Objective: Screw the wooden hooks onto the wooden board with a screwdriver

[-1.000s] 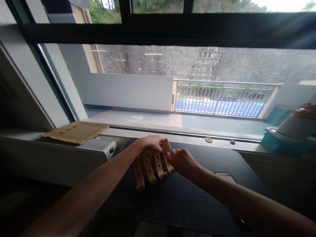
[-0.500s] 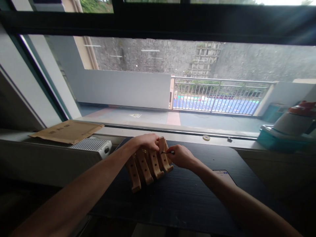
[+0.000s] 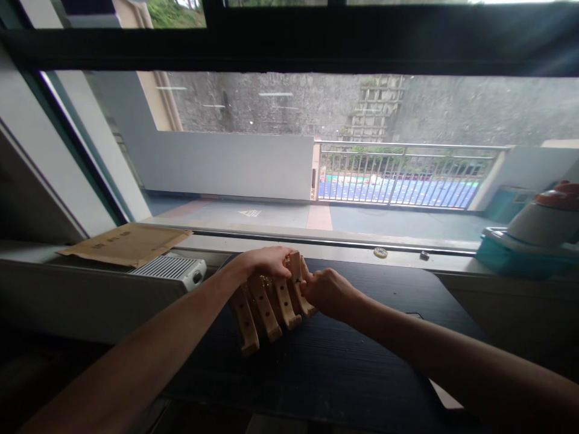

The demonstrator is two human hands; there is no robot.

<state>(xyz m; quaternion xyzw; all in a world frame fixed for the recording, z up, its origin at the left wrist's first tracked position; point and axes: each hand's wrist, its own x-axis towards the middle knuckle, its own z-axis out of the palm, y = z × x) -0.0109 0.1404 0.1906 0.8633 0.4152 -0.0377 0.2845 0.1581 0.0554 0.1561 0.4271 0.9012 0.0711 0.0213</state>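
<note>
A wooden rack (image 3: 266, 307) made of several curved slats with dark holes and upturned ends leans on the dark table. My left hand (image 3: 274, 262) is closed over its upper edge, with the fingers at the top of the rightmost slat (image 3: 295, 263). My right hand (image 3: 323, 290) is closed in a pinch against that same slat, at one of its holes. Between its fingertips is a thin dark tool, mostly hidden by the hand; a small dark spot shows at the hole.
The black table (image 3: 362, 355) stands against a window sill. A phone (image 3: 446, 395) lies partly under my right forearm. On the sill are a tape roll (image 3: 380, 252) and a teal box (image 3: 502, 250). A brown envelope (image 3: 126, 244) rests on the radiator (image 3: 167, 268) at left.
My right hand has turned and closed in nearer the slat, covering most of the thin tool. The right forearm has swung across the phone. My left hand keeps its hold.
</note>
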